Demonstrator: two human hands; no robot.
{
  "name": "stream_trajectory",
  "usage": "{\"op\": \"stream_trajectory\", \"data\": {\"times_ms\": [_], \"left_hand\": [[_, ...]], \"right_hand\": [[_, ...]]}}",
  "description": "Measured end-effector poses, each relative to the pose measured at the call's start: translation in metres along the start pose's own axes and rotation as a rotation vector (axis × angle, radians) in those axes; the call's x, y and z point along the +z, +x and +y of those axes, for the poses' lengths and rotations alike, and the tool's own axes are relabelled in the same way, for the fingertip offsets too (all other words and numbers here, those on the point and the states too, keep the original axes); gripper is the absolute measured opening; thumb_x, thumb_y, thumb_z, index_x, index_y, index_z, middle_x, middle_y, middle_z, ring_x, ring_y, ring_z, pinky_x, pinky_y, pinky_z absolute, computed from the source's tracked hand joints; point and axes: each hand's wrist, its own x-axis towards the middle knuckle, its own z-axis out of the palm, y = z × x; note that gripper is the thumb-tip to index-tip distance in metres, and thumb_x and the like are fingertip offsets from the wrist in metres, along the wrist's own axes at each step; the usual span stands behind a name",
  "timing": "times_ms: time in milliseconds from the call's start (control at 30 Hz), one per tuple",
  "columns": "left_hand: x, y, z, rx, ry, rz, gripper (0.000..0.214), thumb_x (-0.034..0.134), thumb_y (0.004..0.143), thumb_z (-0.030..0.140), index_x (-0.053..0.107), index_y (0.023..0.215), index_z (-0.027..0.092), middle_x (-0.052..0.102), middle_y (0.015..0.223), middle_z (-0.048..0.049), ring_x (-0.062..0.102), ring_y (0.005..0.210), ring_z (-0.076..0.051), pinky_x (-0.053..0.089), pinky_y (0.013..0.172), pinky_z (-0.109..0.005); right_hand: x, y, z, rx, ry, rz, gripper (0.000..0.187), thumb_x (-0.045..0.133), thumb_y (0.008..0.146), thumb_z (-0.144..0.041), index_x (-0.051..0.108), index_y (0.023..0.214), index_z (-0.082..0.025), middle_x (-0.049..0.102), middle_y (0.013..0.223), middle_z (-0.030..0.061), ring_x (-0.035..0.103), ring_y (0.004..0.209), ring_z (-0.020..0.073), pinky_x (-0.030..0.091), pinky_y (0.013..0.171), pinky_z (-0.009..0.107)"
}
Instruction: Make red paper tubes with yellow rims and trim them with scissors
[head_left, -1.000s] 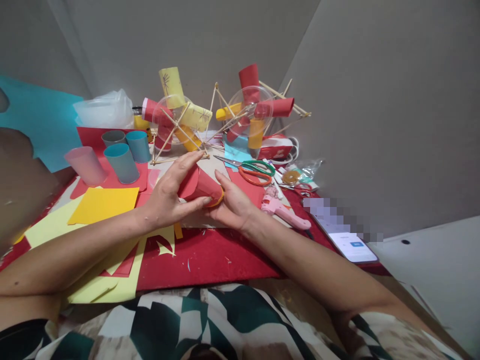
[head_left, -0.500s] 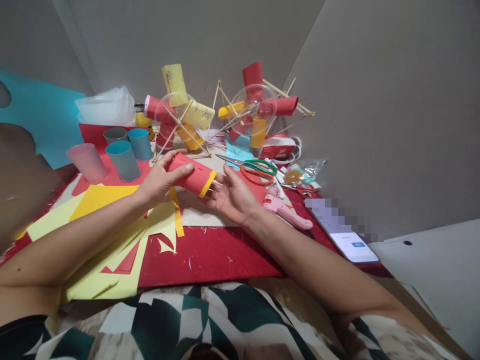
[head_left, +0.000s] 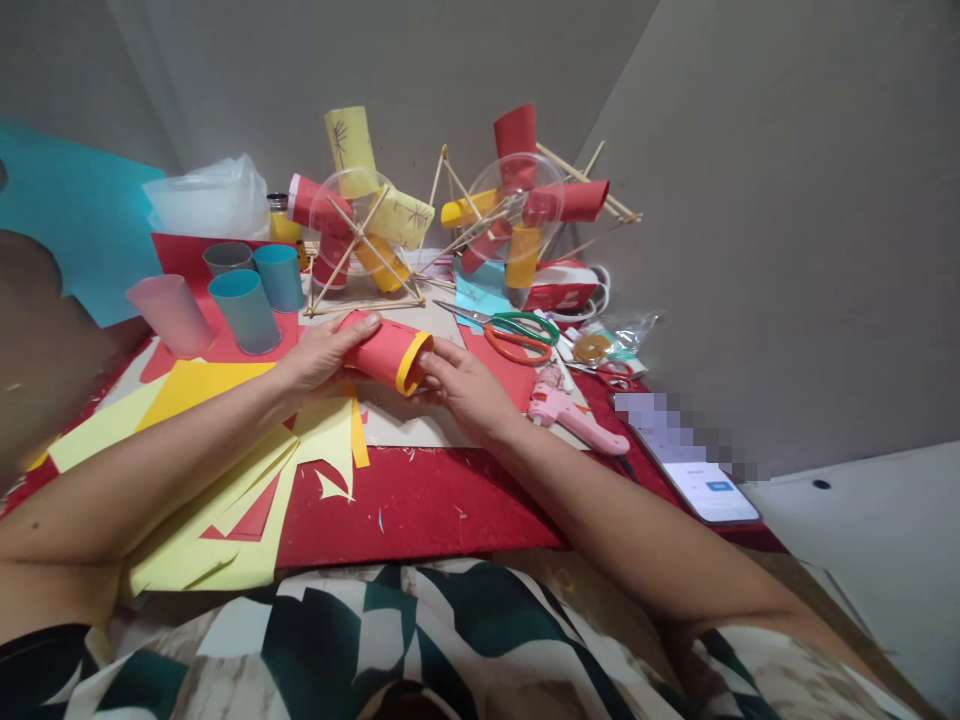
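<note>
A red paper tube (head_left: 381, 352) with a yellow band round one end lies sideways between my hands. My left hand (head_left: 319, 355) is wrapped round its left end, thumb on top. At the banded end, the fingers of my right hand (head_left: 469, 390) are closed on the rim, some of them partly hidden. Just behind stands a wheel of paper tubes on a clear plastic disc (head_left: 322, 215), held by a wooden stick frame (head_left: 365, 300). Scissors (head_left: 517, 330) with green and orange handles lie beyond my right hand.
Yellow paper sheets (head_left: 225, 480) and scraps lie under my left forearm. Several plastic cups (head_left: 246, 312) stand at the left. A second paper-tube wheel (head_left: 555, 205) is at the back right. A pink glue gun (head_left: 574, 415) and a phone (head_left: 697, 470) lie right.
My right hand has turned from an open palm beside the tube to closed fingers on its banded end. The tube's open end now faces me more.
</note>
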Motion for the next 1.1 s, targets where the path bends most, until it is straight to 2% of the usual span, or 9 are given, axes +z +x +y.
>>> {"op": "stream_trajectory", "data": {"times_ms": [133,267,433,533,667,833,933,1033,1100], "left_hand": [[0.001,0.002,-0.001,0.027,0.032,0.020,0.063,0.086,0.072,0.060,0.067,0.117,0.020,0.071,0.113,-0.0093,0.068,0.095,-0.020,0.059,0.078,-0.030],[-0.003,0.007,-0.001,0.104,0.050,0.052,0.072,0.084,0.072,0.062,0.063,0.128,0.022,0.068,0.123,-0.0103,0.067,0.114,-0.025,0.056,0.094,-0.035],[-0.008,0.006,0.004,0.285,0.199,0.071,0.066,0.076,0.082,0.062,0.058,0.133,0.025,0.062,0.140,-0.0107,0.056,0.136,-0.030,0.047,0.112,-0.045],[-0.006,0.001,0.007,0.342,0.251,0.024,0.068,0.074,0.083,0.063,0.054,0.138,0.027,0.058,0.148,-0.0099,0.052,0.141,-0.031,0.050,0.109,-0.045],[0.001,-0.008,0.009,0.325,0.280,-0.074,0.077,0.079,0.079,0.059,0.050,0.143,0.027,0.058,0.149,-0.0104,0.059,0.133,-0.030,0.055,0.104,-0.042],[0.003,-0.010,0.011,0.236,0.213,-0.111,0.082,0.091,0.067,0.045,0.054,0.138,0.026,0.064,0.138,-0.0116,0.066,0.117,-0.030,0.062,0.080,-0.033],[0.001,-0.007,0.013,0.190,0.082,-0.069,0.071,0.090,0.069,0.045,0.059,0.130,0.025,0.065,0.135,-0.0111,0.068,0.111,-0.028,0.061,0.071,-0.030],[-0.002,-0.004,0.013,0.153,0.007,-0.053,0.061,0.090,0.068,0.046,0.064,0.119,0.024,0.070,0.121,-0.0101,0.070,0.100,-0.025,0.061,0.068,-0.030],[-0.002,-0.003,0.014,0.120,-0.018,-0.060,0.059,0.089,0.069,0.049,0.065,0.115,0.022,0.073,0.105,-0.0083,0.071,0.089,-0.023,0.061,0.068,-0.031]], "right_hand": [[0.003,0.001,-0.001,0.077,-0.037,0.013,0.023,0.050,0.098,-0.024,0.072,0.104,-0.017,0.076,0.083,0.0035,0.066,0.061,0.0113,0.055,0.052,0.020],[0.001,0.001,-0.008,0.148,-0.013,0.038,0.028,0.045,0.102,-0.025,0.069,0.096,-0.012,0.075,0.074,0.0079,0.067,0.052,0.0135,0.053,0.045,0.021],[-0.004,0.002,-0.018,0.239,0.086,0.039,0.034,0.035,0.103,-0.022,0.067,0.093,-0.012,0.076,0.072,0.0107,0.066,0.051,0.0135,0.051,0.043,0.020],[-0.004,0.003,-0.020,0.302,0.200,0.038,0.037,0.032,0.104,-0.022,0.066,0.093,-0.012,0.075,0.069,0.0093,0.064,0.049,0.0118,0.049,0.042,0.019],[-0.004,0.003,-0.020,0.332,0.249,0.027,0.039,0.032,0.106,-0.024,0.067,0.093,-0.012,0.074,0.067,0.0080,0.062,0.046,0.0106,0.048,0.043,0.018],[-0.005,0.002,-0.022,0.334,0.234,-0.022,0.046,0.030,0.106,-0.027,0.069,0.090,-0.011,0.073,0.065,0.0089,0.062,0.046,0.0123,0.050,0.042,0.021],[-0.008,0.004,-0.021,0.230,0.205,0.023,0.049,0.034,0.106,-0.042,0.069,0.087,-0.013,0.074,0.070,0.0088,0.065,0.048,0.0132,0.051,0.041,0.022],[-0.012,0.007,-0.019,-0.098,0.193,0.226,0.036,0.059,0.096,-0.049,0.068,0.086,-0.016,0.075,0.077,0.0047,0.062,0.048,0.0087,0.044,0.037,0.018],[-0.015,0.007,-0.016,-0.308,0.157,0.296,0.035,0.074,0.084,-0.053,0.069,0.086,-0.017,0.074,0.081,0.0023,0.057,0.047,0.0054,0.039,0.036,0.016]]}}
